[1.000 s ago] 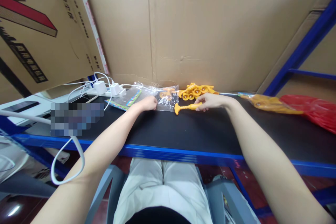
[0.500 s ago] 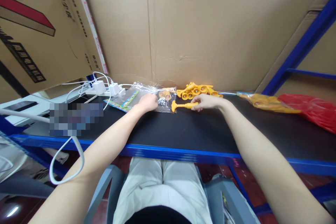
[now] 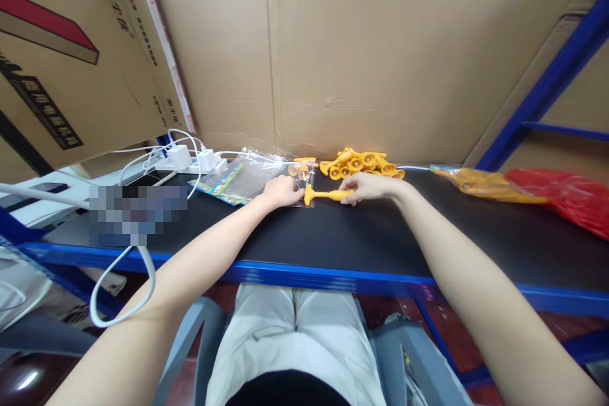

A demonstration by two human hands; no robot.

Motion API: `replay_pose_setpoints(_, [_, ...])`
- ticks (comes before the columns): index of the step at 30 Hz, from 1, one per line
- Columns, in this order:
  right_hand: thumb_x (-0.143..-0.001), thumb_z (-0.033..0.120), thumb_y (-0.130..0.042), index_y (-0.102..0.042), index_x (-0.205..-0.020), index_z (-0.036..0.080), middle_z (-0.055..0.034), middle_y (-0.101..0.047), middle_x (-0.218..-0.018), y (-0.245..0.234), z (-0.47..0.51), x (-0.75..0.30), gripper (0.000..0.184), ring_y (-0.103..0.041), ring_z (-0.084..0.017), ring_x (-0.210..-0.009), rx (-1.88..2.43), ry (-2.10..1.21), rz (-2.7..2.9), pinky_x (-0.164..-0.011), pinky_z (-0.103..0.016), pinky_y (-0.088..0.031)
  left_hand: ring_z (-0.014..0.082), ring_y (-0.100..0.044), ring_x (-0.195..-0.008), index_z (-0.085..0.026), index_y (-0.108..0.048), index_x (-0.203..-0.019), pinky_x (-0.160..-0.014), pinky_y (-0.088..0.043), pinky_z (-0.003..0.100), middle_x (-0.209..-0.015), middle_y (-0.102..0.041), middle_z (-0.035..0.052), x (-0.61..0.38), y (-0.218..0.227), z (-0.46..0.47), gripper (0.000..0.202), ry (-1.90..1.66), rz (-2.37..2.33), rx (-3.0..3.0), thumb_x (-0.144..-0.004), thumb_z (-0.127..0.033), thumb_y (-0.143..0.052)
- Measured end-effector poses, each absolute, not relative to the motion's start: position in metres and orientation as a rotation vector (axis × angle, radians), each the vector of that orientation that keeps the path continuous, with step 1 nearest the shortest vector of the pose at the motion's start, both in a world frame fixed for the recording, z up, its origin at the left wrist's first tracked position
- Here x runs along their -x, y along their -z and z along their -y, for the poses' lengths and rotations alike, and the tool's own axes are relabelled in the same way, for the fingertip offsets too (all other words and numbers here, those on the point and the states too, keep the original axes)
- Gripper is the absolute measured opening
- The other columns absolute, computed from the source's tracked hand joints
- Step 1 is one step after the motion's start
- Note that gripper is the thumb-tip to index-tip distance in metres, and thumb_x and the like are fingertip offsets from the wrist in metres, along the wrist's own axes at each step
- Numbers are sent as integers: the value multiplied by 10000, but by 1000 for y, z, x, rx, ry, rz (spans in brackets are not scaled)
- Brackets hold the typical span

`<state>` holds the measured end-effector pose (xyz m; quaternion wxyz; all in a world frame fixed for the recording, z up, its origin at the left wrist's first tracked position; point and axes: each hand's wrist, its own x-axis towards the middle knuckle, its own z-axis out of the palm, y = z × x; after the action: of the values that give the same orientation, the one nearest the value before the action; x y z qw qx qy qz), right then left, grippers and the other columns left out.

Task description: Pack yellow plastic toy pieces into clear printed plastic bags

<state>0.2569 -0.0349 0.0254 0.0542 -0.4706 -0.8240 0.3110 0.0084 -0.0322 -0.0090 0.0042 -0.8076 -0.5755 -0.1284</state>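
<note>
My right hand (image 3: 371, 188) pinches one end of a yellow plastic piece (image 3: 326, 195) with a ridged stem and a T-shaped head. The piece lies roughly level, its head pointing left toward the bag. My left hand (image 3: 282, 191) is closed on the near edge of a clear plastic bag (image 3: 247, 181), its thumb close to the T-shaped head; whether they touch I cannot tell. Inside the bag, yellow pieces (image 3: 299, 171) with round cupped ends show. Behind my right hand lies a pile of similar yellow pieces (image 3: 356, 165).
A bag of yellow pieces (image 3: 490, 186) and a red plastic bundle (image 3: 561, 193) lie on the right of the black tabletop (image 3: 333, 241). White chargers (image 3: 179, 157) with cables stand at the left. Cardboard (image 3: 380, 63) walls the back; a blue rail (image 3: 333, 277) edges the front.
My left hand has moved right along the bag. My right hand has brought the yellow piece slightly left, so its head is now beside my left thumb.
</note>
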Motion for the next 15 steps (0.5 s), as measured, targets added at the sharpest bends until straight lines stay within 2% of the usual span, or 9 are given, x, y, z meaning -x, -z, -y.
replay_pose_setpoints(5, [-665, 402, -625, -632, -874, 167, -39, -651, -769, -29, 39, -253, 315, -598, -150, -692, 1448, -861, 2497, -644, -266, -464, 199, -586, -677, -168, -621, -657, -586, -407, 262, -713, -634, 73, -8, 11, 28, 260, 471, 1729, 2567, -740, -348, -452])
replay_pose_setpoints(10, [-667, 385, -626, -623, -881, 169, -25, -638, -717, -34, 45, -247, 304, -596, -152, -684, 1444, -721, 2444, -648, -260, -438, 141, -521, -574, -167, -593, -612, -550, -363, 239, -613, -593, 27, -13, 8, 29, 265, 708, 1598, 2655, -753, -310, -420])
replay_pose_setpoints(15, [-663, 381, -622, -622, -929, 141, -23, -607, -682, -33, 55, -228, 358, -541, -132, -614, 1383, -652, 2416, -580, -244, -394, 103, -465, -519, -156, -553, -605, -520, -322, 217, -531, -529, -17, -18, 7, 34, 239, 948, 1449, 2756, -765, -290, -438])
